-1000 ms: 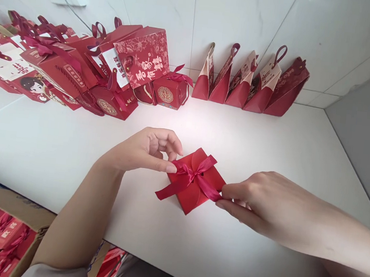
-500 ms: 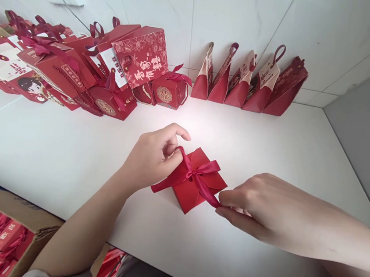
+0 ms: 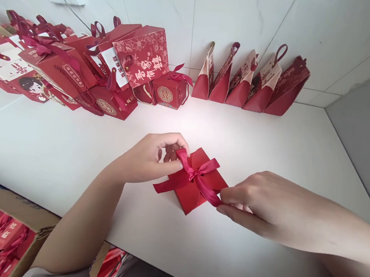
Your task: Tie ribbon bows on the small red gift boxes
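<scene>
A small red gift box sits on the white table, its top folded into overlapping rounded flaps. Across the top, a dark pink satin ribbon is tied in a bow with a knot at the centre. At the bow's left loop is my left hand, thumb and fingertips closed around the ribbon there. My right hand pinches the ribbon end on the box's lower right between thumb and forefinger. Another ribbon tail lies out to the left, below my left hand.
Red gift boxes crowd the back left against the tiled wall. Several peaked red and cream boxes line the wall at the back right. An open cardboard carton holding ribboned red boxes stands at the lower left.
My left forefinger, raised before, has curled down to the ribbon's left loop, and that hand has dropped slightly. My right hand keeps its pinch in nearly the same spot.
</scene>
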Demonstrator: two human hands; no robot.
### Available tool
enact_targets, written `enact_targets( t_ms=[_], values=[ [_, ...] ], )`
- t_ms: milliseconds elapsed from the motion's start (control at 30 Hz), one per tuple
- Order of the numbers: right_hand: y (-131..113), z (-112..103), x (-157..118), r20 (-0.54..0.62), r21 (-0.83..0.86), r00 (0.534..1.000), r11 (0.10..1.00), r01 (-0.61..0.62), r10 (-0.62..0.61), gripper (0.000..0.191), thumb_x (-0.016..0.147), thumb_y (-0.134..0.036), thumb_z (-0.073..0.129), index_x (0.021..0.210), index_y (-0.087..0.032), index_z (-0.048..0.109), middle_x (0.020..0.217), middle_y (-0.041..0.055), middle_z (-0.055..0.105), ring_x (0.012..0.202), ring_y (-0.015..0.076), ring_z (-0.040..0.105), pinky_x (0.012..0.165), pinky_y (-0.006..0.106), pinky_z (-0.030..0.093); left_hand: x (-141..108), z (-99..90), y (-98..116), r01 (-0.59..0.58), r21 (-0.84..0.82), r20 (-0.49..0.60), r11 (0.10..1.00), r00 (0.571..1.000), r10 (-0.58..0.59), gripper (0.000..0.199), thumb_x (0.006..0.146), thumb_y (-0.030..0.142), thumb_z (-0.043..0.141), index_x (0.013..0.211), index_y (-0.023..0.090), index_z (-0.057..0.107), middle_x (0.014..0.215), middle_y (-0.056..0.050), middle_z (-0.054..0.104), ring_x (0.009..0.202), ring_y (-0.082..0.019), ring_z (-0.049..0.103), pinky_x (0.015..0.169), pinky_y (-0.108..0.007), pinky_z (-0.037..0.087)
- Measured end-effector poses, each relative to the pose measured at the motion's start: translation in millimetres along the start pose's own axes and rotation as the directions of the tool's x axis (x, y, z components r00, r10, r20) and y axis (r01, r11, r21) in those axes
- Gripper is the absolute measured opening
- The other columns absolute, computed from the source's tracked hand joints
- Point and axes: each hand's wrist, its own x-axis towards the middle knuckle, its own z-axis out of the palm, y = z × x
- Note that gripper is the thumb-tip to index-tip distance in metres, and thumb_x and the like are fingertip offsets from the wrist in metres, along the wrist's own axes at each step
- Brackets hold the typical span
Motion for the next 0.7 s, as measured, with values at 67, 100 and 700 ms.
enact_targets(
  t_ms=[67,100,700],
  values=[
    [0.2,0.2,0.3,0.014,-0.011,1.000,1.000,-0.012,0.012,0.034,0.101,-0.031,0.038,0.069,-0.022,0.043,0.053,-0.0058,0.036,0.044,0.0100,0.025,0.048,0.026,0.022,0.7,3.1,0.2,-0.017,0.053,-0.008,0.998,1.000,0.018,0.007,0.078,0.012,0.057,0.077,0.019,0.057,0.076,0.002,0.060,0.062,-0.009,0.046,0.053,-0.022,0.035],
    [0.2,0.4,0.4,0.017,-0.018,1.000,1.000,-0.016,0.016,0.034,0.101,-0.031,0.038,0.068,-0.021,0.042,0.053,-0.0060,0.036,0.044,0.0099,0.025,0.048,0.026,0.022,0.9,4.8,-0.3,-0.026,0.074,-0.023,0.997,0.999,0.028,0.009,0.077,0.010,0.056,0.073,0.018,0.055,0.072,0.003,0.058,0.061,-0.009,0.045,0.053,-0.022,0.034],
    [-3.5,-7.5,5.5,-0.075,0.173,0.987,0.977,-0.127,0.142,0.035,0.101,-0.044,0.040,0.077,-0.024,0.055,0.053,-0.0066,0.049,0.044,0.0098,0.034,0.047,0.024,0.029,-1.6,-0.2,-2.6,-0.154,0.088,0.101,0.984,0.984,0.145,0.021,0.072,0.002,0.048,0.078,0.019,0.059,0.087,0.000,0.058,0.079,-0.013,0.053,0.067,-0.026,0.041]
  ],
)
